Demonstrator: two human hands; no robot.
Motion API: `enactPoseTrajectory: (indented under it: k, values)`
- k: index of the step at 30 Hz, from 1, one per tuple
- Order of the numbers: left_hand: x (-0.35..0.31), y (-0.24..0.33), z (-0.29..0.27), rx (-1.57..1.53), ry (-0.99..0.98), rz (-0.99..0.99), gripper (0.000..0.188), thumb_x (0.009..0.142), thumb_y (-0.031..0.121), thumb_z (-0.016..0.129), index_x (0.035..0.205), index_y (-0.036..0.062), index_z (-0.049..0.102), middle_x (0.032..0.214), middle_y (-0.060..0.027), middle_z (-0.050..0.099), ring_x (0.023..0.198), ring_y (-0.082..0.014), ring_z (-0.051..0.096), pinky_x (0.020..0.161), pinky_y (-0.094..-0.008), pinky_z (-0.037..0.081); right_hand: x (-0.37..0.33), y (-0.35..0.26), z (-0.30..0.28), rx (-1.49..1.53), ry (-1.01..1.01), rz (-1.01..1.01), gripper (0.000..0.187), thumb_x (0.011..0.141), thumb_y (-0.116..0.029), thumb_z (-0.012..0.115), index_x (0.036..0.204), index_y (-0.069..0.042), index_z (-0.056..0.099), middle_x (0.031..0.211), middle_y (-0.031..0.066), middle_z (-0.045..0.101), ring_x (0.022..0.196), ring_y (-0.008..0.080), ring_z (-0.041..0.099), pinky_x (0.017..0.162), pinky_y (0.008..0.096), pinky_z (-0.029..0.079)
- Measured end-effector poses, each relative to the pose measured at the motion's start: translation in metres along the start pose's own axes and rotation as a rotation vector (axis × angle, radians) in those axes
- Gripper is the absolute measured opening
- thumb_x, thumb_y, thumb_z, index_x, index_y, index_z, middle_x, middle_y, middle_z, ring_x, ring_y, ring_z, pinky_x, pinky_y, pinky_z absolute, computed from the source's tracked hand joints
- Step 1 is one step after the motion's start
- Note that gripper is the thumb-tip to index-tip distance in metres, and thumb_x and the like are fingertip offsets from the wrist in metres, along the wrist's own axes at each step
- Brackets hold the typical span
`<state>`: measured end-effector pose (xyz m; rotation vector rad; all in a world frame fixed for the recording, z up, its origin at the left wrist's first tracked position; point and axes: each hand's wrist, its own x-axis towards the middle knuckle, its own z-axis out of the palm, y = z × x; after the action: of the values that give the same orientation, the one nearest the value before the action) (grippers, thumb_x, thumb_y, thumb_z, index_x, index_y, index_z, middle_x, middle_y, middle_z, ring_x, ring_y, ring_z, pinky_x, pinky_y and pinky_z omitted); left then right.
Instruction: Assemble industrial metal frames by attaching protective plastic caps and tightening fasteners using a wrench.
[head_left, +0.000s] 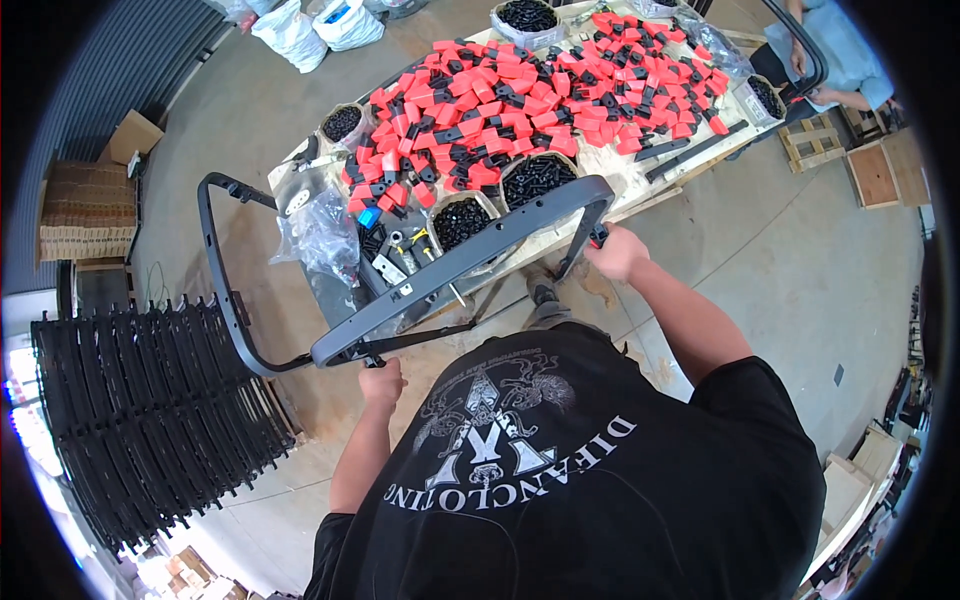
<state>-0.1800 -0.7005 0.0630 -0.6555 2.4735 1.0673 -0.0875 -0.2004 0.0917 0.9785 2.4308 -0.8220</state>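
Observation:
A black metal tube frame [450, 264] with rounded corners is held up in front of me, tilted across the table's near edge. My left hand [383, 380] is closed around a dark part at the frame's near left corner. My right hand [617, 252] is closed on the frame's right end, where a small black and red piece [599, 236] shows beside the fingers. Beyond the frame, a big heap of red and black plastic parts [480, 110] covers the table [625, 180]. Tubs of small black pieces [540, 180] stand along its near edge.
A clear plastic bag [325, 235] and hand tools [408, 255] lie at the table's left end. Stacked black frames [150, 410] stand at left, near flattened cardboard [88, 210]. White sacks [290, 35] sit far left. Another person [835, 50] handles a black frame at far right.

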Motion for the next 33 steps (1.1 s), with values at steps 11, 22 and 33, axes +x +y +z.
enactPoseTrajectory:
  k: [11,22,33]
  values:
    - [0.008,-0.011,-0.008,-0.750,-0.368,-0.197,0.009,0.086,0.009,0.071,0.082,0.0072,0.063,0.070,-0.0019,0.058,0.057,-0.0133,0.053,0.050,-0.0273,0.042,0.008,0.049,0.068,1.884,-0.470,-0.192,0.022,0.096,-0.024,0.068,0.108,-0.006,0.063,0.097,0.0075,0.067,0.086,0.0181,0.064,0.074,0.0322,0.052]
    - [0.005,0.001,-0.035,-0.606,-0.579,-0.550,0.020,0.092,0.020,0.067,0.080,0.0134,0.053,0.068,0.0000,0.050,0.049,-0.0124,0.045,0.044,-0.0261,0.034,-0.036,0.009,0.008,1.539,-0.386,0.274,0.035,0.094,-0.042,0.072,0.098,-0.011,0.057,0.075,0.0013,0.053,0.053,0.0109,0.041,0.048,0.0268,0.033]
    - [0.006,0.002,-0.052,-0.880,-0.751,-0.647,0.022,0.092,0.026,0.067,0.082,0.0135,0.053,0.061,0.0049,0.045,0.046,-0.0090,0.039,0.038,-0.0220,0.026,-0.047,-0.022,-0.021,1.384,-0.312,0.341,0.031,0.099,-0.040,0.064,0.090,-0.014,0.050,0.067,-0.0010,0.045,0.046,0.0092,0.033,0.044,0.0253,0.027]
